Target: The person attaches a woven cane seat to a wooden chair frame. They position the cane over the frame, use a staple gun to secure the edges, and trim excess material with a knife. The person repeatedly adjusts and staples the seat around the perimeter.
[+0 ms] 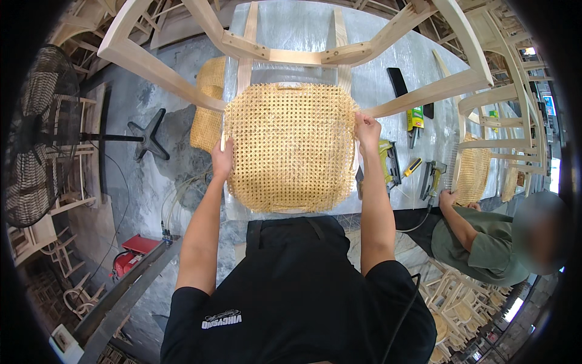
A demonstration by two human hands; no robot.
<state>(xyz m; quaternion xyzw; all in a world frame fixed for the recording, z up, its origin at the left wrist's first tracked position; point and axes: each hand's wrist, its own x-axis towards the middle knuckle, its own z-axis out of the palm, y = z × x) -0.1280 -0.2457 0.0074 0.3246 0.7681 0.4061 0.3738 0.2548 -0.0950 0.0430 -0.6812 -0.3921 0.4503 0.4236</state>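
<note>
Near edge of surface [303,30]: woven cane panel [290,145], lying flat over the seat opening of an unfinished wooden chair frame [285,56]. Left hand [222,159], fingers grasping the panel's left edge; right hand [366,130], fingers pinching its right edge. Right side of surface: nail guns [389,162], screwdriver [412,167]. Far right: co-worker's hand [447,198] at another cane panel [473,176].

Black short-sleeved shirt with a small white chest logo, forearms bare.

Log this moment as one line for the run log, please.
left hand: grips left edge of cane webbing sheet | right hand: grips its right edge | sheet: over wooden chair frame | staple gun: beside, untouched
</note>
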